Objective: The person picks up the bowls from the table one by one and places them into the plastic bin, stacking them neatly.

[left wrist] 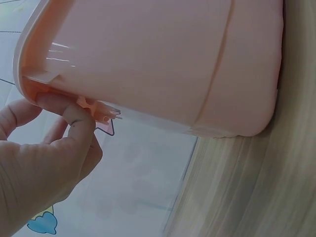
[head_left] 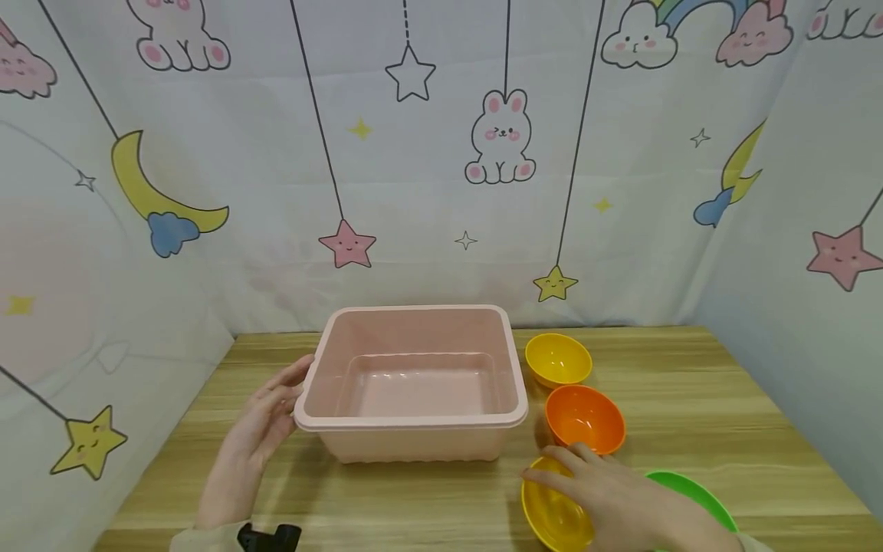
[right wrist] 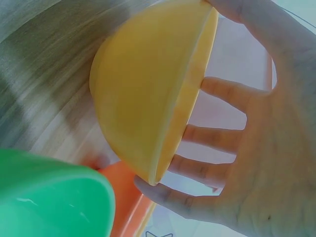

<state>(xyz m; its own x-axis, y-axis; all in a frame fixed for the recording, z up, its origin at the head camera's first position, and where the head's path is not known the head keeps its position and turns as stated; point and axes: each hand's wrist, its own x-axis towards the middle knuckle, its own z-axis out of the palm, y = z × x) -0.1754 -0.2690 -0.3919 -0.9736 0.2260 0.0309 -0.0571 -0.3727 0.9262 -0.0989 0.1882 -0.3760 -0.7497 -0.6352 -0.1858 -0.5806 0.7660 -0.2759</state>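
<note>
A pink plastic basin stands on the table. At its left end my left hand holds the rim, and in the left wrist view the fingers curl under the rim's lip. My right hand is over the nearest yellow bowl, with its fingers spread. The right wrist view shows fingertips at the rim of that bowl; the little finger overlaps its outer edge. Just beyond the hand sits an orange bowl. Part of a green bowl is hidden by the right forearm.
A second yellow bowl stands behind the orange one, close to the basin's right side. Wood-grain table extends to the right. Printed cloth with stars and rabbits hangs behind and at both sides.
</note>
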